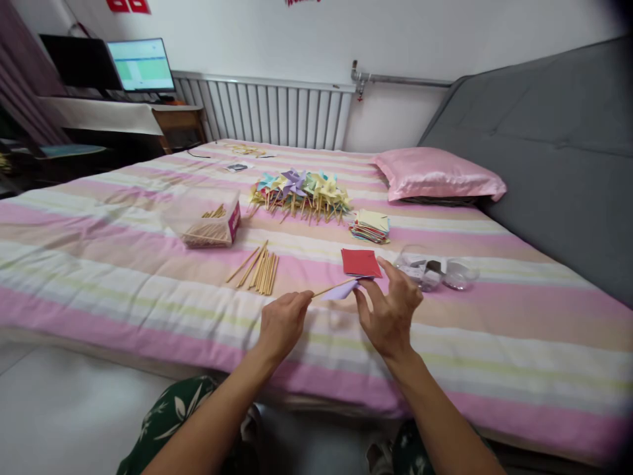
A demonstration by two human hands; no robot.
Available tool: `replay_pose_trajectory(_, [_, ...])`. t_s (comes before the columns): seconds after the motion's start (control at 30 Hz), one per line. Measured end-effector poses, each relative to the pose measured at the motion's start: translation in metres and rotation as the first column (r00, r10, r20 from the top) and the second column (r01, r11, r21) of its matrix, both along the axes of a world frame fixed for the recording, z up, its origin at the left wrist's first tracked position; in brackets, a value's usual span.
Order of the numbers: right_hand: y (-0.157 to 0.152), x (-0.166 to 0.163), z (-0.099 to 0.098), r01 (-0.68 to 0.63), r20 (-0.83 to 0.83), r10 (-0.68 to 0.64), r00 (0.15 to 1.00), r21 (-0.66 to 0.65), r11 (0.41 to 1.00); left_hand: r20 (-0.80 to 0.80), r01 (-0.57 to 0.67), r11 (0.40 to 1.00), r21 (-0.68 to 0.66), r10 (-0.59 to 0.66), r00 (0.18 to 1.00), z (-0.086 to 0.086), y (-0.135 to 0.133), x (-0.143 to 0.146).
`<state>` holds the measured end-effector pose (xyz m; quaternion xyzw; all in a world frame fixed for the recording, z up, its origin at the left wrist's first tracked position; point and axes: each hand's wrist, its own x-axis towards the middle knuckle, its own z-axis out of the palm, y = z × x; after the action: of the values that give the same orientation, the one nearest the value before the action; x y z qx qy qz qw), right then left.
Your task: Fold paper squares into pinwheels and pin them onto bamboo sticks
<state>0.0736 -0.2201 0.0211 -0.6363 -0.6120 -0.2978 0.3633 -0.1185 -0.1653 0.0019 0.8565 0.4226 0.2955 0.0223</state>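
My left hand [281, 323] is closed in a pinch on one end of a thin wooden stick [325, 290]. A sheet of purple paper [341, 291] sits at the stick's other end, above the bed. The fingers of my right hand [390, 310] close round that end and the paper; exactly what the fingertips touch is hidden. Just beyond lies a small pile of square paper with a red sheet [360, 262] on top. To the left, several loose wooden sticks [266, 270] rest on the striped bedsheet [163, 290].
Several finished paper pinwheels [297, 188] lie in a heap farther back. Beside them is a stack of cut paper squares [370, 226]. A clear plastic box [212, 227] holds more sticks. Clear round containers [435, 272] lie at right, and a pink pillow [438, 173] is behind.
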Motion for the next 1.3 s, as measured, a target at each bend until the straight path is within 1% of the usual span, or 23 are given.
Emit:
replay_pose_trajectory(0.07, [0.000, -0.001, -0.001, 0.004, 0.013, -0.005, 1.000, 0.026, 1.000, 0.013, 0.002, 1.000, -0.028, -0.001, 1.000, 0.001, -0.001, 0.000])
replay_pose_trajectory(0.13, [0.000, -0.003, -0.001, -0.001, -0.002, 0.002, 1.000, 0.077, 0.997, 0.074, -0.004, 0.997, -0.081, 0.010, 0.997, 0.002, -0.001, 0.000])
replay_pose_trajectory(0.17, [0.000, -0.004, -0.001, -0.004, -0.023, 0.007, 1.000, 0.115, 0.993, 0.125, -0.011, 0.992, -0.124, 0.026, 0.992, 0.002, 0.000, -0.001])
replay_pose_trajectory(0.23, [-0.001, -0.007, -0.002, -0.016, -0.073, 0.031, 0.997, 0.189, 0.982, 0.270, 0.001, 0.964, -0.267, 0.074, 0.960, 0.003, 0.002, -0.001])
replay_pose_trajectory(0.27, [-0.001, -0.008, -0.002, -0.027, -0.099, 0.050, 0.994, 0.213, 0.977, 0.360, 0.038, 0.933, -0.359, 0.101, 0.927, 0.003, 0.004, -0.002])
replay_pose_trajectory(0.33, [-0.002, -0.012, -0.004, -0.062, -0.145, 0.095, 0.985, 0.221, 0.973, 0.536, 0.166, 0.836, -0.524, 0.172, 0.827, 0.004, 0.007, -0.002])
replay_pose_trajectory(0.4, [-0.002, -0.017, -0.007, -0.111, -0.180, 0.144, 0.973, 0.186, 0.976, 0.655, 0.301, 0.734, -0.609, 0.252, 0.713, 0.006, 0.010, -0.001])
replay_pose_trajectory(0.47, [-0.002, -0.022, -0.011, -0.158, -0.203, 0.185, 0.962, 0.141, 0.977, 0.702, 0.370, 0.673, -0.641, 0.318, 0.638, 0.008, 0.010, 0.000])
replay_pose_trajectory(0.57, [-0.003, -0.029, -0.017, -0.223, -0.215, 0.239, 0.947, 0.095, 0.970, 0.721, 0.407, 0.636, -0.655, 0.368, 0.586, 0.014, 0.009, -0.001])
replay_pose_trajectory(0.67, [-0.003, -0.034, -0.023, -0.280, -0.229, 0.285, 0.931, 0.053, 0.958, 0.738, 0.435, 0.618, -0.654, 0.397, 0.545, 0.018, 0.006, -0.004])
replay_pose_trajectory(0.73, [-0.004, -0.037, -0.026, -0.318, -0.256, 0.314, 0.914, 0.029, 0.948, 0.751, 0.445, 0.621, -0.645, 0.408, 0.519, 0.020, 0.006, -0.007])
replay_pose_trajectory(0.83, [-0.005, -0.042, -0.027, -0.380, -0.374, 0.345, 0.861, -0.021, 0.925, 0.764, 0.450, 0.629, -0.633, 0.414, 0.495, 0.019, 0.004, -0.008])
replay_pose_trajectory(0.9, [-0.005, -0.046, -0.027, -0.446, -0.531, 0.340, 0.776, -0.081, 0.891, 0.767, 0.465, 0.619, -0.633, 0.415, 0.490, 0.017, 0.002, -0.007])
replay_pose_trajectory(0.93, [-0.005, -0.048, -0.026, -0.501, -0.628, 0.330, 0.705, -0.112, 0.858, 0.768, 0.477, 0.610, -0.632, 0.412, 0.491, 0.015, 0.000, -0.005])
replay_pose_trajectory(0.97, [-0.004, -0.049, -0.026, -0.570, -0.727, 0.314, 0.610, -0.127, 0.812, 0.772, 0.496, 0.600, -0.628, 0.403, 0.491, 0.013, -0.002, -0.003])
replay_pose_trajectory(1.0, [-0.004, -0.051, -0.025, -0.642, -0.818, 0.291, 0.496, -0.119, 0.758, 0.780, 0.521, 0.586, -0.621, 0.390, 0.490, 0.011, -0.004, -0.001])
replay_pose_trajectory(1.03, [-0.002, -0.052, -0.025, -0.705, -0.891, 0.262, 0.371, -0.087, 0.703, 0.790, 0.553, 0.568, -0.609, 0.370, 0.489, 0.010, -0.006, 0.001])
replay_pose_trajectory(1.07, [-0.001, -0.053, -0.026, -0.749, -0.939, 0.231, 0.254, -0.040, 0.662, 0.801, 0.588, 0.548, -0.595, 0.346, 0.488, 0.008, -0.008, 0.003])
replay_pose_trajectory(1.1, [0.000, -0.053, -0.027, -0.772, -0.967, 0.200, 0.160, 0.004, 0.636, 0.813, 0.622, 0.527, -0.579, 0.318, 0.487, 0.007, -0.010, 0.004])
replay_pose_trajectory(1.13, [0.002, -0.053, -0.028, -0.780, -0.981, 0.173, 0.090, 0.039, 0.624, 0.823, 0.651, 0.507, -0.565, 0.292, 0.487, 0.006, -0.011, 0.005])
replay_pose_trajectory(1.2, [0.003, -0.053, -0.030, -0.777, -0.991, 0.135, 0.016, 0.073, 0.625, 0.831, 0.682, 0.479, -0.553, 0.259, 0.492, 0.006, -0.012, 0.007])
replay_pose_trajectory(1.3, [0.003, -0.054, -0.030, -0.789, -0.993, 0.111, -0.031, 0.092, 0.607, 0.829, 0.674, 0.484, -0.558, 0.295, 0.474, 0.006, -0.013, 0.008])
